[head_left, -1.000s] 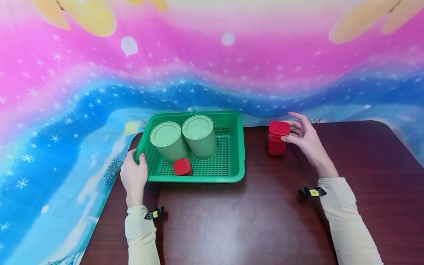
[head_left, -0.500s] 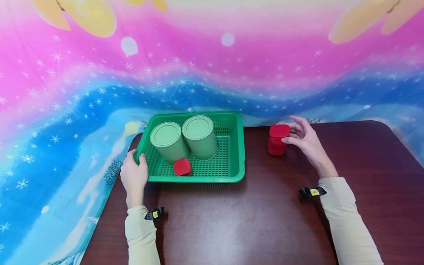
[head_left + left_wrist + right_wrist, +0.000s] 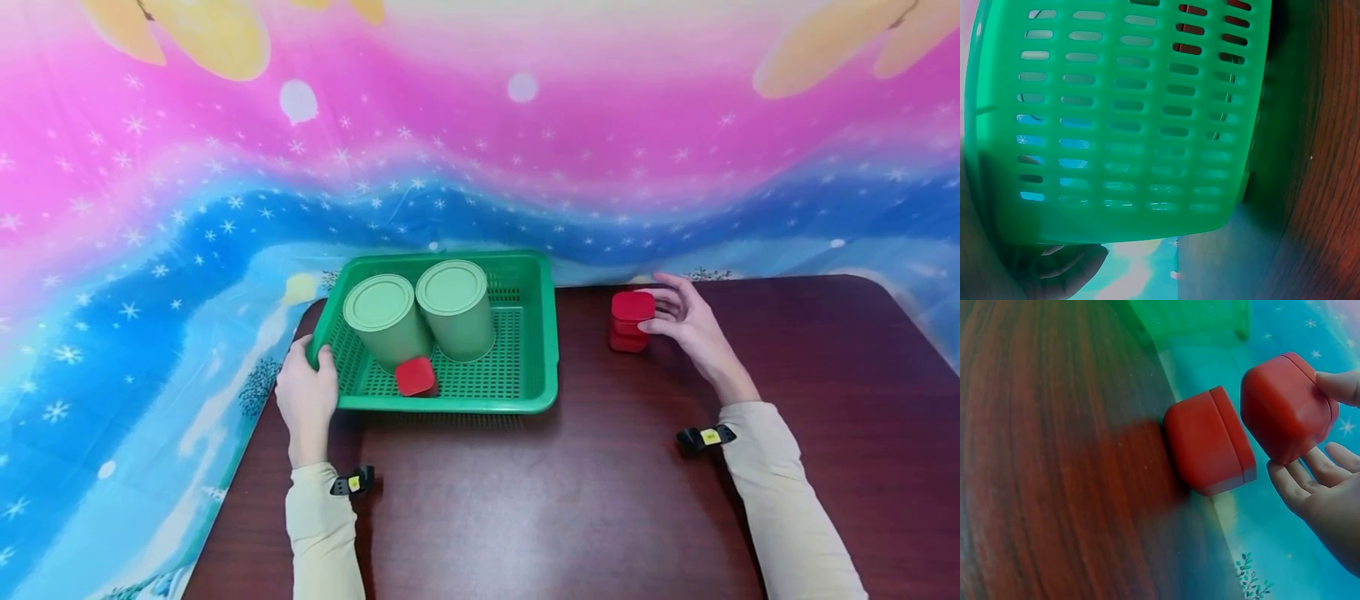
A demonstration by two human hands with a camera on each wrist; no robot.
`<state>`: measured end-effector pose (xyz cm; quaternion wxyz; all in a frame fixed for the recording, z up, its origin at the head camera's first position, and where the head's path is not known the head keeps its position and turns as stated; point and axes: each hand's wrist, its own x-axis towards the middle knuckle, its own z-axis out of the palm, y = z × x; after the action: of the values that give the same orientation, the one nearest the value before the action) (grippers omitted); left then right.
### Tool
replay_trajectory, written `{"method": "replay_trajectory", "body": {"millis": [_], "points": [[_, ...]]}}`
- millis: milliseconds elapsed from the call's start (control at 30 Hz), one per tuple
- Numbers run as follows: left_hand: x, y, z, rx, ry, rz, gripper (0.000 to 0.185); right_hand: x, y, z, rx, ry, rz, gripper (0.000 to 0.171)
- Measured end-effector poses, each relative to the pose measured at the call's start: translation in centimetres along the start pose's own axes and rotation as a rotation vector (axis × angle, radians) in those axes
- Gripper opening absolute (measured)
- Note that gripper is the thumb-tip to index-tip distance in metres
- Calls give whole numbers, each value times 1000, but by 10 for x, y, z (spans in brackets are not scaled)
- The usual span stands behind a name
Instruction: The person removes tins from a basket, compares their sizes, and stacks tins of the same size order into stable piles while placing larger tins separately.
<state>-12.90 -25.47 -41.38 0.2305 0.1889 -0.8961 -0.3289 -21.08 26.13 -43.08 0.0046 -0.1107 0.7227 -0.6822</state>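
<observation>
My left hand (image 3: 307, 404) grips the left rim of a green plastic basket (image 3: 550, 342); the left wrist view shows the basket's slotted side wall (image 3: 1147, 140) close up. Inside stand two pale green lidded tins (image 3: 378, 302) and a small red square box (image 3: 416, 377) before them. To the right of the basket, my right hand (image 3: 696, 333) pinches a red lidded box (image 3: 633, 305) between thumb and fingers. It is held just over a like red box (image 3: 627, 342) on the table. In the right wrist view a narrow gap separates the held box (image 3: 1288, 409) from the lower box (image 3: 1207, 444).
The dark brown wooden table (image 3: 510, 500) runs under both forearms. Its back edge meets a hanging cloth (image 3: 600, 150) with a pink and blue snowflake print, close behind the basket and the red boxes. The cloth also borders the table's left side.
My right hand has lowered the held red box towards the red box beneath it. The left hand keeps its grip on the basket, and the head view has shifted slightly.
</observation>
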Motion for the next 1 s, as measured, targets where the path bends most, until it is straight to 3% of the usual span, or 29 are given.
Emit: {"method": "replay_trajectory", "body": {"millis": [300,733,1000], "points": [[2,-1,1,0,6,8,45,1,5,-3,13,1,30,72],[1,-1,2,-6,-1,6,45,-1,7,-10,0,-48,10,81],[0,0,1,0,0,5,45,1,7,-10,-148,-79,83,88]]}}
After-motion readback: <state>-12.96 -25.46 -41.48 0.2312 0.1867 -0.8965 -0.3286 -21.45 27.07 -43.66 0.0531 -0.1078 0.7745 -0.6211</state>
